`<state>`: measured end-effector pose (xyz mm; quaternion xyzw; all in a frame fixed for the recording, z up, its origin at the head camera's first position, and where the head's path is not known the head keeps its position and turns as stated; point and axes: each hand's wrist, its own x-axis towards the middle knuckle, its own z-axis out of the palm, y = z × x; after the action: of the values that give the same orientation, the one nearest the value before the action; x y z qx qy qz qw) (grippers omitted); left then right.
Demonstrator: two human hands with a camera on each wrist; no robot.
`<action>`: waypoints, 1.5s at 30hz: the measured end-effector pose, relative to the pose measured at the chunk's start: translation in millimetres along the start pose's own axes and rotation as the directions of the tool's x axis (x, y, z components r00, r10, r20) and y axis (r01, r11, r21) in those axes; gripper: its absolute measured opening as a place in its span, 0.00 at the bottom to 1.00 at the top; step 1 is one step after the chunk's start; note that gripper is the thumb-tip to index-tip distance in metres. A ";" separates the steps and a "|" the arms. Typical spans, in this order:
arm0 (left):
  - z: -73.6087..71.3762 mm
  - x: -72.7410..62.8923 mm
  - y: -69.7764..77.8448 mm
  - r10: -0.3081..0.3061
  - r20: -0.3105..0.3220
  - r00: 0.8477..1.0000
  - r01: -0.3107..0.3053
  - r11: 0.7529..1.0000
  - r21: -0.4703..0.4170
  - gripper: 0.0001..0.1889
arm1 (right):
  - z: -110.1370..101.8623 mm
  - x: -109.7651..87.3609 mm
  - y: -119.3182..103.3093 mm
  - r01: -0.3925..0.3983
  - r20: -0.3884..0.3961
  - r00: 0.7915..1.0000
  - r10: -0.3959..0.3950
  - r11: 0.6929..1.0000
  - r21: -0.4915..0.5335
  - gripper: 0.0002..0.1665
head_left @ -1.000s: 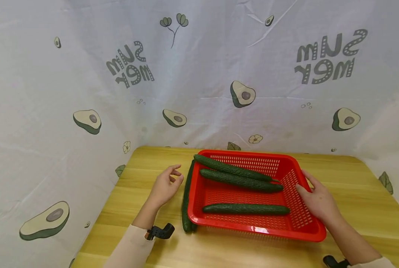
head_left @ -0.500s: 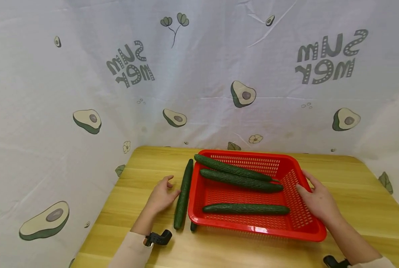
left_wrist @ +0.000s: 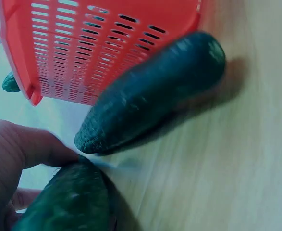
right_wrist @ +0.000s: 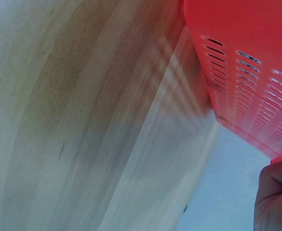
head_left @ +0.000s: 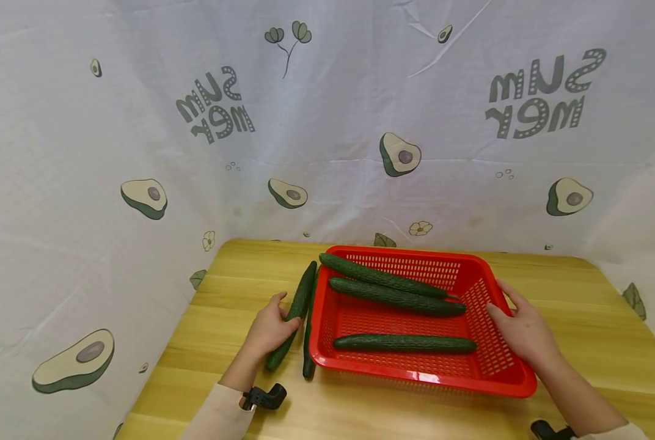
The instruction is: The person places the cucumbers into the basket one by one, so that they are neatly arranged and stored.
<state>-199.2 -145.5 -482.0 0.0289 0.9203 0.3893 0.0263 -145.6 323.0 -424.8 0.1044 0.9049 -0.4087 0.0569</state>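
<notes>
My left hand (head_left: 270, 330) holds a dark green cucumber (head_left: 303, 292) lying on the table left of the basket, thumb on the near side and fingers across it. In the left wrist view the held cucumber (left_wrist: 73, 197) fills the lower left corner, between thumb and fingers. A second cucumber (head_left: 308, 360) lies between it and the basket, close to the basket wall. Three cucumbers rest in the red plastic basket (head_left: 421, 377): two side by side at the back, and one cucumber (head_left: 404, 343) near the front. My right hand (head_left: 525, 330) grips the basket's right rim, thumb inside.
The basket stands slightly turned on a wood-grain table (head_left: 239, 269). Behind and beside the table hangs a pale curtain (head_left: 327, 122) printed with avocados and lettering. A small black camera (head_left: 269, 397) sits on the left wrist.
Beside the basket, one cucumber has come away leftward from the basket's edge and turned, its near end swinging left. My left hand has closed on it. The right hand and basket stay put.
</notes>
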 end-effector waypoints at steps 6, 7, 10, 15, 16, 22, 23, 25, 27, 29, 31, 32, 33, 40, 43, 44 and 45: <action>-3.1 -3.8 0.5 -0.020 -0.012 1.000 0.019 0.997 -0.069 0.34 | 0.1 -0.2 0.5 0.002 -0.001 1.000 -0.002 1.000 0.002 0.44; -3.3 -4.3 0.0 -0.023 -0.017 1.000 0.022 0.997 -0.076 0.33 | 0.3 -0.3 0.4 0.002 -0.001 1.000 -0.002 1.000 0.004 0.44; -4.0 -5.5 -1.4 -0.029 -0.027 0.999 0.026 0.992 -0.124 0.31 | 0.6 -0.5 0.2 0.002 0.002 1.000 -0.002 1.000 0.013 0.45; -8.3 -6.4 1.2 -0.040 -0.042 0.998 0.027 0.960 -0.279 0.30 | 0.7 -1.3 0.1 0.009 -0.001 1.000 -0.009 1.000 0.019 0.44; -9.5 -6.3 2.5 -0.040 -0.052 0.998 0.023 0.956 -0.294 0.30 | 0.8 -1.5 0.1 0.010 -0.003 1.000 -0.010 1.000 0.017 0.44; -14.7 -5.8 10.2 0.001 -0.135 0.991 -0.039 0.959 -0.280 0.32 | 1.0 -2.1 0.3 0.010 -0.013 1.000 -0.010 1.000 -0.001 0.44; -15.3 -5.8 11.5 0.010 -0.149 0.989 -0.050 0.961 -0.271 0.32 | 1.1 -2.1 0.5 0.010 -0.013 1.000 -0.010 1.000 -0.005 0.44; -16.6 -5.8 14.2 0.028 -0.179 0.983 -0.074 0.963 -0.260 0.32 | 1.1 -2.0 0.8 0.008 -0.012 1.000 -0.008 1.000 -0.007 0.45; -17.7 -5.6 16.4 0.042 -0.202 0.979 -0.094 0.963 -0.254 0.32 | 1.1 -1.9 1.0 0.006 -0.010 1.000 -0.006 1.000 -0.005 0.45; -18.9 -5.4 18.5 0.053 -0.222 0.974 -0.109 0.963 -0.247 0.32 | 1.1 -1.8 1.2 0.002 -0.007 1.000 -0.002 1.000 0.001 0.45; -20.8 -5.8 21.1 0.068 -0.230 0.971 -0.127 0.959 -0.252 0.32 | 1.3 -1.9 1.2 -0.002 -0.006 1.000 0.002 1.000 0.007 0.45; -21.8 -6.0 22.5 0.075 -0.233 0.970 -0.135 0.958 -0.254 0.32 | 1.3 -1.7 1.1 -0.005 -0.007 1.000 0.005 1.000 0.006 0.45; -23.0 -6.2 24.3 0.082 -0.234 0.969 -0.143 0.956 -0.256 0.32 | 1.4 -2.1 1.1 -0.006 -0.007 1.000 0.006 1.000 0.010 0.45; -29.9 -10.5 40.2 0.129 -0.236 0.963 -0.193 0.943 -0.271 0.29 | 1.1 -2.3 0.3 -0.010 -0.007 1.000 0.010 1.000 0.006 0.45; -32.1 -11.8 47.3 0.179 -0.234 0.956 -0.240 0.934 -0.265 0.28 | 1.4 -2.1 0.3 -0.008 -0.008 1.000 0.008 1.000 0.005 0.45; -32.9 -12.4 50.1 0.201 -0.229 0.952 -0.259 0.930 -0.261 0.27 | 1.4 -2.1 0.1 -0.006 -0.009 1.000 0.006 1.000 0.003 0.45; -33.5 -12.8 52.7 0.224 -0.222 0.949 -0.278 0.926 -0.255 0.27 | 1.2 -1.9 0.2 -0.006 -0.011 1.000 0.006 1.000 0.002 0.45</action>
<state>-187.2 -133.7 -420.6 0.1057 0.8420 0.5179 -0.1075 -143.8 322.0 -425.4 0.1091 0.9045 -0.4088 0.0531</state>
